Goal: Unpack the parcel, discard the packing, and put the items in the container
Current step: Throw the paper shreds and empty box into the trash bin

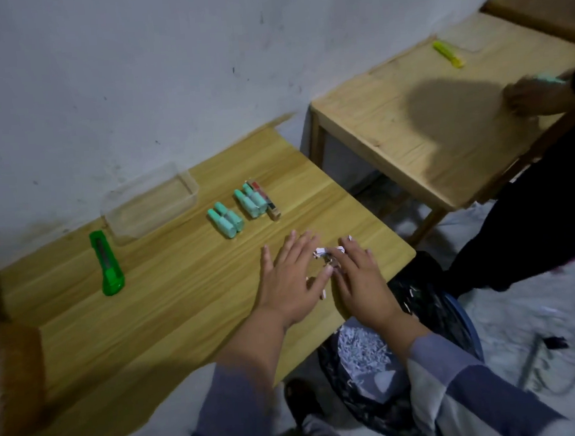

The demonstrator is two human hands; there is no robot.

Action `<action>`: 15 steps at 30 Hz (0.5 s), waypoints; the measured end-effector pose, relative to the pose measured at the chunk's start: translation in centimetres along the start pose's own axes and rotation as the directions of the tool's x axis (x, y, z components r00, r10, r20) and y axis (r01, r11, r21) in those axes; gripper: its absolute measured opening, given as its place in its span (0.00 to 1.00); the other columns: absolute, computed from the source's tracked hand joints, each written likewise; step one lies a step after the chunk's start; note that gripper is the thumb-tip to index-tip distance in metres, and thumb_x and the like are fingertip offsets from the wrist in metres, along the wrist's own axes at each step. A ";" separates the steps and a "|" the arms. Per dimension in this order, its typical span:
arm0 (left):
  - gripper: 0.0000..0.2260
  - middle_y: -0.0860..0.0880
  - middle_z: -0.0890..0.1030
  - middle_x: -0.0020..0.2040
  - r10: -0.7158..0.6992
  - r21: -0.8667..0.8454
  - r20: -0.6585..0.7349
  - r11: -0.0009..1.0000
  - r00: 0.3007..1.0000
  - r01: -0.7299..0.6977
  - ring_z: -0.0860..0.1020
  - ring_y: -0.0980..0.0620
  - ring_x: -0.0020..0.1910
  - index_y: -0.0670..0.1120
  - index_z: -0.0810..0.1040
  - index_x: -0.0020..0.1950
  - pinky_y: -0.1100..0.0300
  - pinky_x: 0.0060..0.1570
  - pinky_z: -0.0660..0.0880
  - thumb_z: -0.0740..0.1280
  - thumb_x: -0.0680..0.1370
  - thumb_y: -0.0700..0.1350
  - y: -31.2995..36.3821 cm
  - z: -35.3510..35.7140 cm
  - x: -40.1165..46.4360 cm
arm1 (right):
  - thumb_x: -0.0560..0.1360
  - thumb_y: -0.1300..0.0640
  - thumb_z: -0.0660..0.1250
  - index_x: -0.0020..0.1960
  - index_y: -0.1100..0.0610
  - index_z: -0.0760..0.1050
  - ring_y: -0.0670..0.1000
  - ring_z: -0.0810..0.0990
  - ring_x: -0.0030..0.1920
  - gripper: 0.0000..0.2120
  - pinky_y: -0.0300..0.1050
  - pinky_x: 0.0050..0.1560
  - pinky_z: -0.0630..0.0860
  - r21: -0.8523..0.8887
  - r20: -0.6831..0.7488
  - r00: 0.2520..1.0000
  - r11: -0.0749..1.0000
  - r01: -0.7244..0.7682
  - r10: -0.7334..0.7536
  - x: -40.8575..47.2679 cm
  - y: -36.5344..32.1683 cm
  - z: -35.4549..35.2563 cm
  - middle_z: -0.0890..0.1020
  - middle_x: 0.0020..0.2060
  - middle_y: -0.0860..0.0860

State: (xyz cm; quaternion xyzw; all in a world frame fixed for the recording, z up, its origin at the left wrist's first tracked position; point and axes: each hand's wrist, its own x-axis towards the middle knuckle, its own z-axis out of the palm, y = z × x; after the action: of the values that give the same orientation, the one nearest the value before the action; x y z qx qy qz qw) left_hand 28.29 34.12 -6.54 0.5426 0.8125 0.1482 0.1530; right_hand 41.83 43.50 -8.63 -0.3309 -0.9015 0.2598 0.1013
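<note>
Both my hands lie flat, palms down, on the wooden table (pixel 169 294) near its right corner. My left hand (pixel 292 278) and my right hand (pixel 358 277) have their fingers spread, with a small heap of white shredded paper (pixel 327 254) between them. Two pairs of mint-green highlighters (pixel 226 220) (pixel 251 201) lie beyond my hands, with a small slim box (pixel 267 200) beside the right pair. An empty clear plastic container (pixel 149 202) stands by the wall.
A green utility knife (pixel 107 264) lies left of the container. Below the table's right corner, a bin with a black bag (pixel 418 314) holds shredded paper. Another person's hand (pixel 532 95) rests on a second table (pixel 409 134), where a yellow highlighter (pixel 448 53) lies.
</note>
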 end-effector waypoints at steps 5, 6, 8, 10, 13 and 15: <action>0.31 0.59 0.46 0.78 -0.108 0.051 -0.022 0.993 0.994 0.109 0.38 0.60 0.76 0.55 0.46 0.78 0.43 0.73 0.36 0.37 0.76 0.63 -2.8 -0.1 -2.2 | 0.75 0.38 0.52 0.73 0.47 0.60 0.53 0.48 0.77 0.29 0.59 0.74 0.48 -0.014 0.018 0.999 0.999 0.041 -0.040 0.8 -1.4 -0.1 0.53 0.77 0.53; 0.31 0.58 0.44 0.79 -0.126 0.089 -0.011 0.988 0.992 0.126 0.37 0.59 0.76 0.54 0.45 0.78 0.43 0.72 0.35 0.35 0.76 0.62 -3.2 0.0 -2.5 | 0.74 0.36 0.53 0.73 0.46 0.59 0.54 0.48 0.77 0.30 0.59 0.74 0.47 -0.024 0.027 0.998 0.998 0.055 -0.054 1.1 -1.7 0.0 0.53 0.77 0.52; 0.31 0.57 0.41 0.78 -0.140 0.180 -0.008 0.974 0.990 0.139 0.36 0.56 0.76 0.53 0.44 0.78 0.42 0.72 0.36 0.32 0.76 0.60 -3.5 0.2 -3.0 | 0.73 0.34 0.52 0.73 0.44 0.59 0.54 0.47 0.77 0.31 0.60 0.74 0.47 -0.060 0.051 0.994 0.993 0.097 -0.094 1.5 -2.2 0.2 0.52 0.77 0.50; 0.30 0.56 0.41 0.78 -0.141 0.214 -0.028 0.966 0.990 0.143 0.37 0.56 0.76 0.52 0.44 0.78 0.42 0.73 0.38 0.32 0.76 0.57 -3.5 0.5 -3.2 | 0.72 0.33 0.51 0.73 0.43 0.58 0.55 0.46 0.77 0.32 0.60 0.74 0.45 -0.110 0.094 0.987 0.984 0.139 -0.129 1.7 -2.5 0.7 0.51 0.77 0.48; 0.28 0.56 0.43 0.79 -0.146 0.211 -0.050 0.965 0.988 0.154 0.39 0.57 0.77 0.52 0.45 0.78 0.43 0.74 0.39 0.33 0.77 0.54 -3.5 0.7 -3.1 | 0.73 0.35 0.54 0.70 0.46 0.65 0.56 0.55 0.75 0.28 0.59 0.74 0.51 -0.155 0.082 0.982 0.971 0.184 -0.173 1.6 -2.5 1.3 0.62 0.74 0.48; 0.28 0.56 0.43 0.79 -0.149 0.235 -0.047 0.959 0.988 0.156 0.39 0.56 0.77 0.53 0.44 0.78 0.42 0.74 0.41 0.34 0.78 0.54 -3.6 0.8 -3.0 | 0.74 0.40 0.59 0.60 0.50 0.73 0.54 0.68 0.66 0.20 0.54 0.66 0.65 -0.163 -0.014 0.974 0.962 0.221 -0.226 1.4 -2.4 1.5 0.73 0.63 0.50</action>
State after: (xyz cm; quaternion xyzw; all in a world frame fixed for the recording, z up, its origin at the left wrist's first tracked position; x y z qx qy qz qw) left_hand 26.70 30.10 -8.47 0.4905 0.8660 0.0453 0.0859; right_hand 38.94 42.28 -8.65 -0.2384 -0.9493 0.1678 0.1175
